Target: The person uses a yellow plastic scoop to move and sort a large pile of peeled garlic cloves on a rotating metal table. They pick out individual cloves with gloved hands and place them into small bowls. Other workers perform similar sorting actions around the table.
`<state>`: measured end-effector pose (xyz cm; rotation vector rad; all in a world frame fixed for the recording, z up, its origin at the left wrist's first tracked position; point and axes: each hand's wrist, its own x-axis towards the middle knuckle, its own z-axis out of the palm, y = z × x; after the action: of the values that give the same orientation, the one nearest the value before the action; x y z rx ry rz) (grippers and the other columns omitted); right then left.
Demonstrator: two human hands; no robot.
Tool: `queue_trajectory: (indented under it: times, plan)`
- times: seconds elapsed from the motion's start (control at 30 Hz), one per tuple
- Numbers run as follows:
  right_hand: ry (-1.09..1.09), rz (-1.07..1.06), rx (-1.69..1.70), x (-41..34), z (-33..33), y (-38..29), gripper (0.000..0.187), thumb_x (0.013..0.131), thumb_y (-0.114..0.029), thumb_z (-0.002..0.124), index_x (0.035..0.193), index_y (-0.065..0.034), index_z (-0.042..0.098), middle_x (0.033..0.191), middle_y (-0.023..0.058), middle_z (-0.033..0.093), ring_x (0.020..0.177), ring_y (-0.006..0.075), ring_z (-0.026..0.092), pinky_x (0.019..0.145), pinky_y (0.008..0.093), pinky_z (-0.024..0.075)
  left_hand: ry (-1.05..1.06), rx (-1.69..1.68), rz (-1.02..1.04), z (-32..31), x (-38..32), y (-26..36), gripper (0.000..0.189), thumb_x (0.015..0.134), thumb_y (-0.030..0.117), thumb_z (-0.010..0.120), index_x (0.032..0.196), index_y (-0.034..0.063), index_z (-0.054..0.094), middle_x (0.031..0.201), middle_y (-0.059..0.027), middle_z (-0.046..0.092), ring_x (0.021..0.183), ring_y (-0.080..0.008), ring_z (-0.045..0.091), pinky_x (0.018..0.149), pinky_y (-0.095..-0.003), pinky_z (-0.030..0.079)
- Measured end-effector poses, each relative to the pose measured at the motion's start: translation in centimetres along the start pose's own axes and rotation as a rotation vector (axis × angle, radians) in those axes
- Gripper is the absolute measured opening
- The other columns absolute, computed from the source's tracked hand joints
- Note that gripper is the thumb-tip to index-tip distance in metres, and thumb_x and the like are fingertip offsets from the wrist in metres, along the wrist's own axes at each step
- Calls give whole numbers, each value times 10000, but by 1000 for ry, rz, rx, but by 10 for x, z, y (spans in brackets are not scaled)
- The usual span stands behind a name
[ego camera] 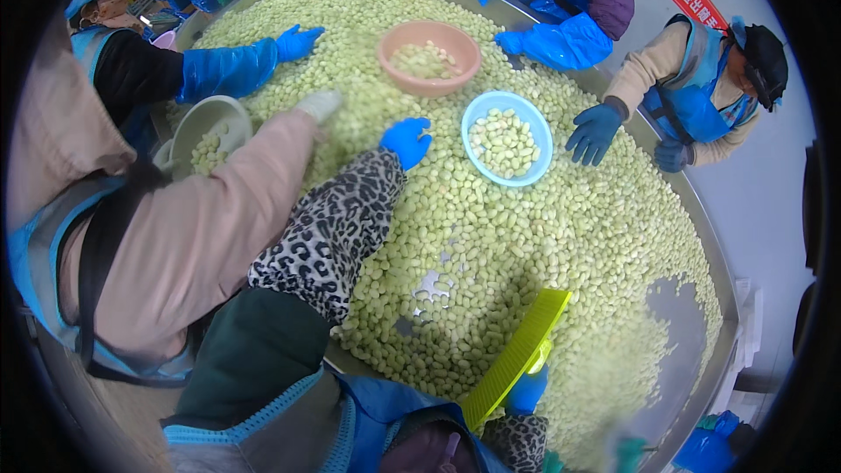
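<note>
Pale green oval pieces (499,230), like beans or peeled grapes, are heaped on a big metal table with a raised rim. My left hand (407,143), in a blue glove and leopard-print sleeve, is over the heap with fingers apart and slightly curled. It lies left of a light-blue plastic bowl (468,135) partly filled with the same pieces. Near my body, my right hand (527,391), also blue-gloved, grips a yellow-green ridged plastic tool (519,355), whose long edge leans over the pieces. The palm is hidden by the tool.
A pink bowl (430,87) sits farther up the heap. At my left, a co-worker's pink sleeve (230,177) reaches across, near a pale bowl (231,108). Other people's gloved hands are at the far and right sides. The metal rim (723,276) curves around the right.
</note>
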<state>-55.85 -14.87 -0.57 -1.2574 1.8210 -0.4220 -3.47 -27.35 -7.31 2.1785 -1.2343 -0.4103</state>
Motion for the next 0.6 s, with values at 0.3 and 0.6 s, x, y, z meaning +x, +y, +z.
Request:
queue_trajectory:
  times: [0.3, 0.6]
  plan:
    - [-13, -45, -40, -4, 2, 1, 432, 855, -214, 760, 1159, 16, 556, 1049, 118, 679, 943, 208, 657, 800, 347, 532, -450, 368, 100, 11, -8, 23, 551, 867, 546, 616, 1247, 147, 636, 1237, -80, 622, 1150, -295, 558, 964, -455, 465]
    - [-93, -112, -210, 0, 7, -6, 460, 856, -285, 747, 1176, 1, 583, 1049, 124, 688, 951, 247, 666, 801, 364, 528, -697, 223, 384, -36, -136, 60, 496, 841, 504, 683, 1219, 183, 660, 1207, -52, 649, 1159, -249, 548, 1032, -474, 373]
